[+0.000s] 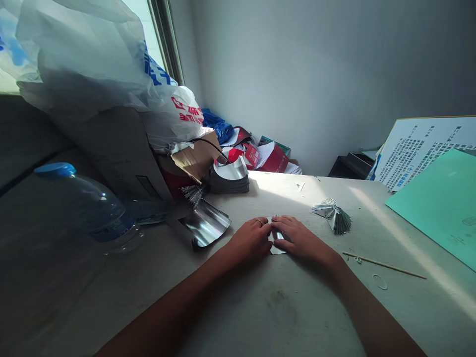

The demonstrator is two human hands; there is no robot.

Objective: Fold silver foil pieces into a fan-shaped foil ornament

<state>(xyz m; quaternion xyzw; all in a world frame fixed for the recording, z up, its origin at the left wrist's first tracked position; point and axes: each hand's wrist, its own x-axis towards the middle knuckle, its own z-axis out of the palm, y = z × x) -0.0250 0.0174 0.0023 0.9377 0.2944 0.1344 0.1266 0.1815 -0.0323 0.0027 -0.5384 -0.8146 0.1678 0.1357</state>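
Observation:
A small shiny silver sheet (277, 249) lies on the table at the centre, partly hidden by my fingers. My left hand (251, 240) grips its left edge, fingers curled and a ring on one of them. From the other side my right hand (297, 238) presses the sheet, its fingers bent over the right edge. To the left rests a stack of curved silver sheets (208, 223). Behind it are a taller pile of the same sheets (229, 173) and a fanned silver bundle (193, 194). Another fanned silver bundle (333, 216) lies right of my right hand.
A thin wooden stick (385, 265) and a white rubber band (380, 281) lie at the right, near a green folder (439, 206). A clear bottle with a blue cap (92, 208) stands left. Plastic bags (89, 59) and a cardboard box (195, 156) crowd the back left.

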